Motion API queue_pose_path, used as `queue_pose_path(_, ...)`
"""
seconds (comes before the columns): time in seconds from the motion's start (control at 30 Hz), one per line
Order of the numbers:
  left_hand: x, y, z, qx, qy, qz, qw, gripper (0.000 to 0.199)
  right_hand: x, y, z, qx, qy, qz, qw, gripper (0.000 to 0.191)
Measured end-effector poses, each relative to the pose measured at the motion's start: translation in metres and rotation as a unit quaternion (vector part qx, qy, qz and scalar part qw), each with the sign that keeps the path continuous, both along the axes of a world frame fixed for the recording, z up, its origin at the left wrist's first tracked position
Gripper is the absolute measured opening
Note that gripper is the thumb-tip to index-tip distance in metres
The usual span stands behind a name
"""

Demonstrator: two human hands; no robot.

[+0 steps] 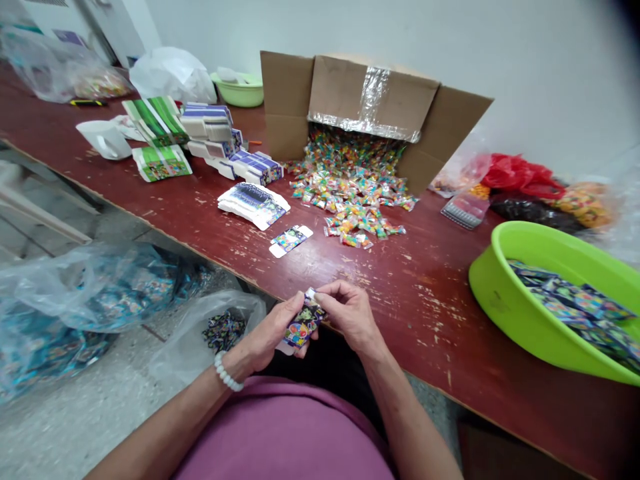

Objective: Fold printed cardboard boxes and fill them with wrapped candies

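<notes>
While the left hand [267, 337] is closing around a small printed carton [303, 325], the right hand [353, 313] is pinching its upper end, thumb and fingertips drawn together at a white flap. Both hands are holding the carton at the lower centre of the frame, just in front of the edge of the red-brown counter [400, 287]. Its face is showing a dark, purplish ground crowded with bright print: rounded patches of red, yellow and blue are filling the lower part, and a pale green figure is sitting above them. The carton is tilting, its top leaning toward the right of the frame, and a plain pale flap is sticking out at the bottom; the lettering is too small to read. Near the centre of the frame, a flat carton [291, 240] with similar print and white end flaps is lying on the counter, just beside a fanned stack of flat cartons [253, 203].
</notes>
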State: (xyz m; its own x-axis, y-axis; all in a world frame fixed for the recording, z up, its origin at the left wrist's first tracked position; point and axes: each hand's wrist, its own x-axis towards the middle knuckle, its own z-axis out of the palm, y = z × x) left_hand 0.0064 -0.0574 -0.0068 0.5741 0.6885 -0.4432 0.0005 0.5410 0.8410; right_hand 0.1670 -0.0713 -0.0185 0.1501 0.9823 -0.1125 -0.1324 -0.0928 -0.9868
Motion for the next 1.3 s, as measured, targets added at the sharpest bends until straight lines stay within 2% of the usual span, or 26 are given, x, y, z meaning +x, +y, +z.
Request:
queue_pose_path(0.13, -0.003, 0.002, -0.004, 0.008, -0.003, 0.007, 1.0, 0.062, 0.0, -0.004, 0.001, 0.03, -0.053, -0.001, 0.998, 0.016)
queue_pose_path(0.3, -0.003, 0.002, -0.004, 0.003, -0.01, 0.022, 1.0, 0.063, 0.003, -0.013, 0.0, 0.111, -0.094, 0.068, 0.987, 0.015)
queue_pose_path(0.43, 0.001, 0.003, -0.003, 0.028, -0.02, 0.024, 0.999, 0.061, -0.004, -0.021, -0.004, 0.181, -0.176, 0.021, 0.967, 0.01)
queue_pose_path(0.5, 0.004, 0.005, -0.002, 0.039, -0.021, 0.028, 0.999, 0.06, -0.002, -0.017, -0.006, 0.188, -0.196, 0.019, 0.962, 0.008)
queue_pose_path(0.6, 0.006, 0.01, -0.001, 0.022, -0.034, 0.04, 0.998, 0.057, 0.019, 0.01, -0.008, 0.124, -0.186, 0.053, 0.973, 0.018)
queue_pose_path(0.63, 0.006, 0.012, -0.001, 0.012, -0.04, 0.047, 0.998, 0.054, 0.03, 0.025, -0.009, 0.095, -0.2, 0.038, 0.974, 0.025)
queue_pose_path(0.67, 0.005, 0.015, -0.002, 0.006, -0.043, 0.057, 0.997, 0.05, 0.043, 0.042, -0.01, 0.077, -0.241, -0.01, 0.967, 0.029)
queue_pose_path(0.7, 0.003, 0.018, -0.002, 0.004, -0.043, 0.067, 0.997, 0.046, 0.057, 0.059, -0.012, 0.065, -0.307, -0.065, 0.947, 0.031)
queue_pose_path(0.77, -0.001, 0.024, -0.003, 0.018, -0.029, 0.082, 0.996, 0.038, 0.08, 0.091, -0.018, 0.004, -0.476, -0.119, 0.871, 0.031)
queue_pose_path(0.87, -0.009, 0.032, -0.003, 0.077, 0.004, 0.073, 0.994, 0.033, 0.099, 0.118, -0.03, -0.041, -0.524, -0.119, 0.843, 0.031)
queue_pose_path(1.0, -0.019, 0.043, -0.005, 0.138, 0.005, 0.084, 0.987, 0.034, 0.107, 0.12, -0.04, -0.071, -0.537, -0.095, 0.835, 0.027)
queue_pose_path(1.1, -0.025, 0.052, -0.009, 0.161, 0.045, 0.117, 0.979, 0.035, 0.111, 0.115, -0.041, -0.065, -0.508, -0.081, 0.855, 0.025)
queue_pose_path(1.23, -0.035, 0.06, -0.012, 0.156, 0.078, 0.152, 0.973, 0.056, 0.109, 0.105, -0.04, -0.025, -0.291, -0.104, 0.951, 0.028)
queue_pose_path(1.3, -0.039, 0.06, -0.013, 0.132, 0.074, 0.157, 0.976, 0.066, 0.102, 0.094, -0.037, -0.019, -0.203, -0.101, 0.974, 0.031)
